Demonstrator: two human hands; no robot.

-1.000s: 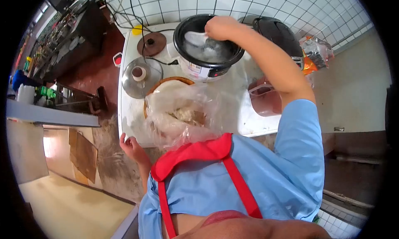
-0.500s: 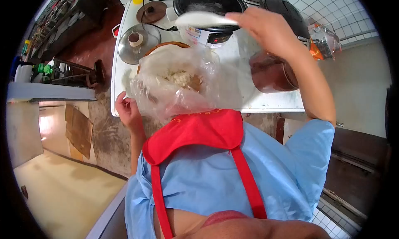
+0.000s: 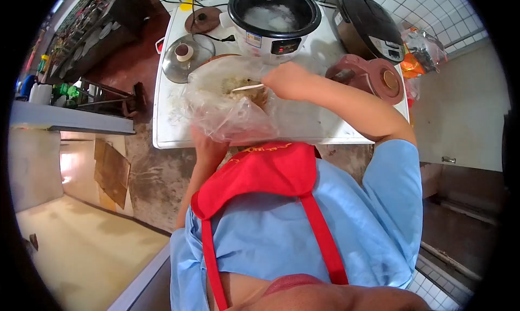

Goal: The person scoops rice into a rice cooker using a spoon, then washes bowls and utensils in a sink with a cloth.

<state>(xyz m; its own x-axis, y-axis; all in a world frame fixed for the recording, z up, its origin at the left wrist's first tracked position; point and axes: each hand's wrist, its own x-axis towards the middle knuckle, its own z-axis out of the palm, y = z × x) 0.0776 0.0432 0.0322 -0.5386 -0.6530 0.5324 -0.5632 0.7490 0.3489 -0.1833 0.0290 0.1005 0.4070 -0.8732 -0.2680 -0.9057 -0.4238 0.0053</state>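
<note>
Down to the plastic bag (image 3: 227,119) swung the right hand (image 3: 286,81), holding a white rice paddle (image 3: 248,87). Slack folds could have snagged it; whether the left hand (image 3: 208,144) gripped was unclear.

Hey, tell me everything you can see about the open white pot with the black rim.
The pot is round with a smooth white body, a broad black rim and a dark interior. A sticker and a dark panel showing some red are on its front, a pale handle at its left. It stands upright and uncovered on the white table, with whitish, clumpy contents inside. Nothing is gripping it.
</note>
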